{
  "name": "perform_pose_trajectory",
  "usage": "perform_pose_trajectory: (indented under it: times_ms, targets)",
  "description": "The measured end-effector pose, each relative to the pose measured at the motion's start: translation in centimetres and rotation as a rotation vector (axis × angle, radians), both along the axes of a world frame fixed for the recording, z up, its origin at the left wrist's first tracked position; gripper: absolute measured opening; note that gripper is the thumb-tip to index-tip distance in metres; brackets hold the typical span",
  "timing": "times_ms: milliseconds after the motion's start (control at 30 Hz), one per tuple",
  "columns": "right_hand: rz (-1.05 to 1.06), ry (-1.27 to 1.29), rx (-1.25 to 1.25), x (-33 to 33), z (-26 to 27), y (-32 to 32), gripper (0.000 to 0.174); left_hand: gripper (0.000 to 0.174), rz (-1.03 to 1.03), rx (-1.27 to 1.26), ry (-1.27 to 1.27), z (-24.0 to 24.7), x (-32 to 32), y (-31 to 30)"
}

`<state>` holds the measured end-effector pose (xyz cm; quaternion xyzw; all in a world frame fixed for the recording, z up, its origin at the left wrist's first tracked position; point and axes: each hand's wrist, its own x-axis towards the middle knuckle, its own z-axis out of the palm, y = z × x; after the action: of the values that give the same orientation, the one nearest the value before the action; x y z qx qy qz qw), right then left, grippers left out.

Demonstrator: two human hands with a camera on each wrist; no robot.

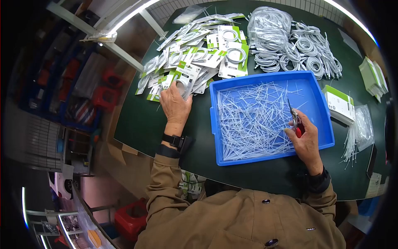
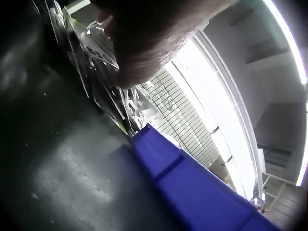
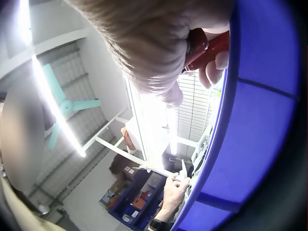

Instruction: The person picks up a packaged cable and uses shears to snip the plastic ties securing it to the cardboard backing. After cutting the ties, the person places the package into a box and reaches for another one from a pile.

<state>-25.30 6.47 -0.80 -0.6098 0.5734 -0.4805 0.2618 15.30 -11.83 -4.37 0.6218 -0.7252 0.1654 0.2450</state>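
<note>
One carded cable (image 1: 182, 79) is clamped in the person's left grip (image 1: 176, 106), at the near side of a pile of packaged cables (image 1: 199, 54) on the dark green surface (image 1: 199, 155). The right grip (image 1: 306, 141) is closed around a red-handled cutting tool (image 1: 295, 120), its narrow dark tip pointing away over the blue tray (image 1: 317, 108). Loose white ties (image 1: 253, 120) lie crisscrossed in the tray. Coiled grey cables (image 1: 309, 52) sit beyond it, and white-and-green packs (image 1: 340, 106) lie just right of it.

Carded cable (image 1: 188, 74) tops a pile (image 1: 176, 57); red-handled pliers (image 1: 298, 131) overhang the tray (image 1: 326, 120).
</note>
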Motion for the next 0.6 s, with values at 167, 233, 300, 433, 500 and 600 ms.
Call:
perform_pose_trajectory:
  times_ms: [167, 233, 300, 433, 500, 600]
  targets:
    - [-0.017, -0.060, 0.079, -0.8, 0.6, 0.2, 0.060, 0.066, -0.068, -0.002, 0.227, 3.5, 0.4, 0.7]
    - [0.027, -0.048, 0.051, -0.8, 0.8, 0.1, 0.060, 0.063, -0.091, -0.077, 0.374, 4.8, 1.0, 1.0]
    - [0.082, 0.032, 0.027, -0.4, 1.1, 0.1, 0.061, 0.053, -0.097, -0.125, 0.517, 7.2, -0.1, 3.1]
    - [0.226, 0.291, 0.070, 0.4, 3.7, 1.5, 0.068, 0.037, -0.418, 0.168, 1.408, 9.7, -3.6, 9.8]
    - [0.276, 0.352, 0.103, 0.9, 4.8, 2.2, 0.069, 0.041, -0.394, 0.264, 1.597, 9.9, -6.9, 13.6]
    - [0.325, 0.287, 0.048, 1.2, 4.8, 2.8, 0.071, 0.044, -0.350, 0.338, 1.780, 9.3, -10.5, 17.0]
